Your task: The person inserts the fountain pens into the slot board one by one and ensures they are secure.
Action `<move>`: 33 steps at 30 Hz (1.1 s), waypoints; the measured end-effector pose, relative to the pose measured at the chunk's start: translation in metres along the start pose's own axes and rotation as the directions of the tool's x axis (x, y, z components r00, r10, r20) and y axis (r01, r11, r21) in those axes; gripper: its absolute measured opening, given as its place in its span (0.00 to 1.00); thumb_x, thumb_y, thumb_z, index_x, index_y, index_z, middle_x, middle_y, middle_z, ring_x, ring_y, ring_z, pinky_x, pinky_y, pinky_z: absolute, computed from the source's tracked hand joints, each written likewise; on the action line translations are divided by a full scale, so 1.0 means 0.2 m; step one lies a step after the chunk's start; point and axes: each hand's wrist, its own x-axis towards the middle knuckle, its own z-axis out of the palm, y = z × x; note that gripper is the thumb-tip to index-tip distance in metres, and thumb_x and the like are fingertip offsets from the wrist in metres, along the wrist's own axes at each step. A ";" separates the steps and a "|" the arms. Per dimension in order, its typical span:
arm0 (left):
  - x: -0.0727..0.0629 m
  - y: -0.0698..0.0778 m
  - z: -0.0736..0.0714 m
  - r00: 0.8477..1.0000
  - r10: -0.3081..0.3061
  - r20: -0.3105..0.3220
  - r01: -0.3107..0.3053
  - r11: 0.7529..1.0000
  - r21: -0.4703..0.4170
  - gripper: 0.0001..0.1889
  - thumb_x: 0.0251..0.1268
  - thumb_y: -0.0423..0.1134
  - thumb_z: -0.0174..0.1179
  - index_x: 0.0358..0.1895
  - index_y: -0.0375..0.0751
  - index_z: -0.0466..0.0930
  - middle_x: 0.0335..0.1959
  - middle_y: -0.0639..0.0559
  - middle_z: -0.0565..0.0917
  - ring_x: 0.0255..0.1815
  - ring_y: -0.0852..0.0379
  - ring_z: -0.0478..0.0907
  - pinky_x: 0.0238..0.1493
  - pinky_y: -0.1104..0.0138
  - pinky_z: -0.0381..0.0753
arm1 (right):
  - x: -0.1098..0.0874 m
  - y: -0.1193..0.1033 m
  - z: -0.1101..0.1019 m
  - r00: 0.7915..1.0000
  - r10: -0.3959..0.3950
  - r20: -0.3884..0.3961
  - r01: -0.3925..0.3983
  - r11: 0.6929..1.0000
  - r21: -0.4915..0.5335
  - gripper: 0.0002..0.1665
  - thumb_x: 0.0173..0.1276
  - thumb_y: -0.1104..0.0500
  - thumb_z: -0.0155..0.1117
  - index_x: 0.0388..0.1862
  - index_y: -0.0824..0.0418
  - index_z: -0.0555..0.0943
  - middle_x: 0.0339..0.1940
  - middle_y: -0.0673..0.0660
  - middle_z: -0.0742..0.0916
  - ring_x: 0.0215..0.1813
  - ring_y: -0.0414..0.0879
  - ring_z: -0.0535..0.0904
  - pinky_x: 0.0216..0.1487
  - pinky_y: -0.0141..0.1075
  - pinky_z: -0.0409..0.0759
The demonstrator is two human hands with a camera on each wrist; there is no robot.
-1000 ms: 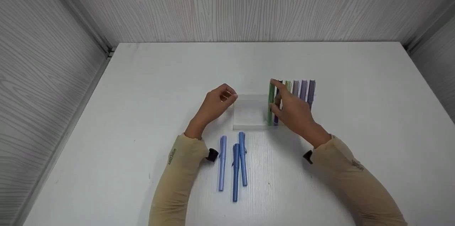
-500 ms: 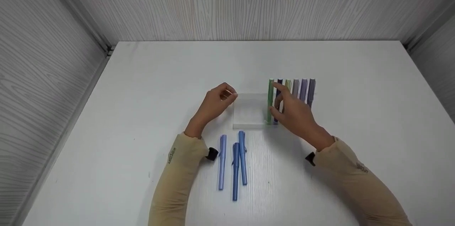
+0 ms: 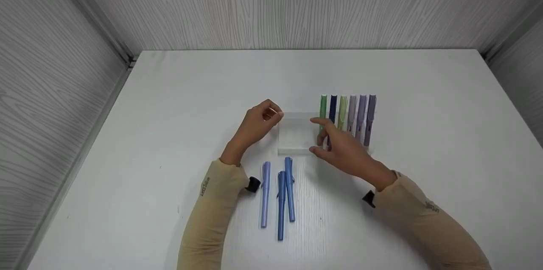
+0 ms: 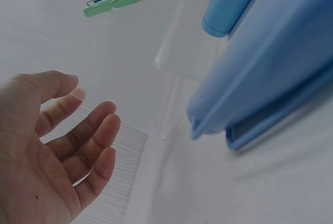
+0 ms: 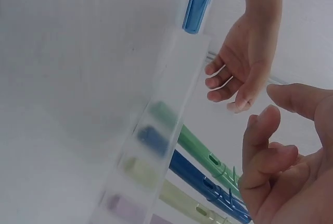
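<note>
A clear tray (image 3: 295, 151) lies mid-table. My left hand (image 3: 256, 123) pinches its far left corner between thumb and index finger, the other fingers loosely bent. Several capped pens lean side by side in the right part of the tray: a green pen (image 3: 323, 103), a navy pen (image 3: 333, 104), a light green pen (image 3: 342, 106) and purple-toned ones. My right hand (image 3: 345, 149) is over the tray just left of the row, holding nothing, thumb and index finger spread. It covers the lower parts of some pens. In the right wrist view, the green pen (image 5: 203, 148) shows close to its fingers.
In front of the tray lie a lavender-blue pen (image 3: 265, 193), a dark blue pen (image 3: 281, 208) and a mid-blue pen (image 3: 290, 189), the latter two nearly together. Wood-grain panels (image 3: 271, 7) wall the white table (image 3: 191, 74) at the back and sides.
My right hand has let go of the green pen and come down and left, toward the near side of the tray. The green pen stays in the row. My left hand has not moved.
</note>
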 end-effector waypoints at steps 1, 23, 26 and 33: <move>0.00 0.00 0.00 1.000 -0.003 -0.001 0.003 1.000 -0.001 0.11 0.70 0.45 0.55 0.45 0.43 0.78 0.40 0.46 0.84 0.40 0.54 0.79 0.42 0.65 0.76 | 0.00 0.00 0.00 1.000 -0.001 0.015 0.001 1.000 0.012 0.41 0.63 0.57 0.69 0.71 0.55 0.60 0.38 0.54 0.83 0.28 0.41 0.73 0.31 0.32 0.76; -0.01 0.00 0.00 1.000 -0.022 0.005 0.022 0.999 -0.029 0.10 0.70 0.46 0.55 0.45 0.46 0.78 0.40 0.48 0.84 0.41 0.55 0.79 0.43 0.64 0.76 | -0.01 -0.02 0.10 0.894 0.047 0.445 -0.152 0.967 0.203 0.41 0.65 0.54 0.66 0.73 0.55 0.57 0.40 0.52 0.80 0.23 0.40 0.76 0.30 0.35 0.77; -0.01 0.00 0.00 1.000 -0.015 0.004 0.015 1.000 -0.022 0.10 0.70 0.45 0.55 0.45 0.45 0.78 0.41 0.48 0.84 0.42 0.54 0.78 0.44 0.64 0.76 | -0.01 -0.03 0.11 0.871 0.077 0.484 -0.191 0.963 0.191 0.41 0.65 0.53 0.67 0.72 0.55 0.58 0.40 0.52 0.81 0.25 0.41 0.77 0.30 0.35 0.77; 0.00 0.00 0.00 1.000 -0.004 0.006 0.004 0.999 -0.038 0.10 0.70 0.46 0.55 0.45 0.45 0.78 0.40 0.48 0.84 0.41 0.54 0.79 0.43 0.64 0.76 | 0.01 -0.05 0.15 0.834 0.150 0.532 -0.262 0.954 0.142 0.40 0.64 0.54 0.68 0.71 0.53 0.60 0.39 0.52 0.82 0.27 0.43 0.77 0.31 0.36 0.77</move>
